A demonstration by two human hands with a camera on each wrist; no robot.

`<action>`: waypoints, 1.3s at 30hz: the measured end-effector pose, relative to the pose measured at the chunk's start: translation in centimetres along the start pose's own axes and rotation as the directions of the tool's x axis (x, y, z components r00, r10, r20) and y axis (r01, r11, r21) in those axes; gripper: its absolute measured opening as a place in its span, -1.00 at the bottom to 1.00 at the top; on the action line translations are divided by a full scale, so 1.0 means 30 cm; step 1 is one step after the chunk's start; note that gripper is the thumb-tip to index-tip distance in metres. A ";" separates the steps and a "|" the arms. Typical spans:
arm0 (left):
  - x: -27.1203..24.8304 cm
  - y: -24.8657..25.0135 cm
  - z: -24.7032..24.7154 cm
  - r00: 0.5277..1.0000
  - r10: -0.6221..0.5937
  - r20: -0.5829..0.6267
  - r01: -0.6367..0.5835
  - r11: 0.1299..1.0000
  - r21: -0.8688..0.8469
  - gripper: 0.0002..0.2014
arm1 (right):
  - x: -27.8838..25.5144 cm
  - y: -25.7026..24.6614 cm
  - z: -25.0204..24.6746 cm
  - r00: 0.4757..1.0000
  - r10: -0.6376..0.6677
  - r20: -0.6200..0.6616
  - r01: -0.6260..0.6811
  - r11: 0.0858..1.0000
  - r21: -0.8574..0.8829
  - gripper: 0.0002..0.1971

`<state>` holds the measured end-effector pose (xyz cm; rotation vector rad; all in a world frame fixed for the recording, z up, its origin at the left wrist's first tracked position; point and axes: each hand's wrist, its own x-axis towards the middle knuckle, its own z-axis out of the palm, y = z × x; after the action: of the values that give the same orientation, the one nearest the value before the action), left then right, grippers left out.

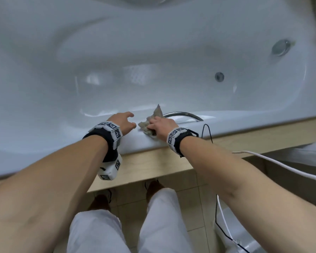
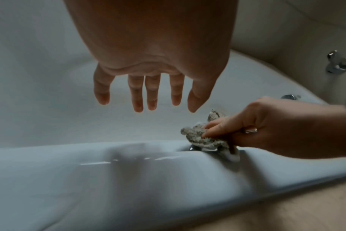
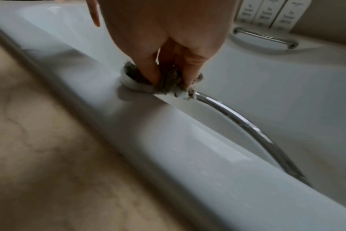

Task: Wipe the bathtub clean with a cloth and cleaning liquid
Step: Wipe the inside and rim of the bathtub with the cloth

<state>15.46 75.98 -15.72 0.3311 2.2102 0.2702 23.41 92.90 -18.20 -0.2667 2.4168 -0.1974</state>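
Observation:
A white bathtub (image 1: 153,42) fills the head view, its near rim (image 1: 128,143) running under both hands. My right hand (image 1: 160,127) grips a bunched grey cloth (image 1: 154,115) and presses it on the rim at the base of a chrome grab handle (image 1: 184,115). In the right wrist view the fingers (image 3: 152,73) pinch the cloth (image 3: 168,84) where the handle (image 3: 247,125) meets the rim, with white foam beneath it. My left hand (image 1: 125,122) hovers just left of the cloth with fingers (image 2: 137,96) straight and spread, holding nothing. No cleaning liquid bottle is in sight.
A round metal drain (image 1: 281,47) and a small jet fitting (image 1: 219,77) sit in the tub at the right. A beige ledge (image 1: 153,167) borders the near rim. White and black cables (image 1: 263,161) hang at the right. A second handle (image 3: 265,37) and wall valve (image 2: 338,64) appear.

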 end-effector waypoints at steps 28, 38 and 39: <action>-0.315 0.199 -0.396 0.974 -0.019 -0.225 -0.021 0.985 -0.174 -0.34 | -0.357 0.133 -0.519 0.714 0.688 -0.134 -0.450 0.596 0.665 -0.59; -0.677 -0.111 -0.695 0.922 0.101 -0.373 -0.174 0.970 -0.168 -0.32 | -0.451 -0.363 -0.858 0.641 0.729 -0.238 -0.273 0.507 0.817 -0.64; -0.708 -0.155 -0.719 0.915 0.108 -0.390 -0.184 0.970 -0.162 -0.31 | -0.440 -0.418 -0.877 0.642 0.725 -0.250 -0.248 0.505 0.827 -0.61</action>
<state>10.32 62.94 11.51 0.3605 2.5142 0.6793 17.72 85.85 12.47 1.0677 2.5977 -1.0863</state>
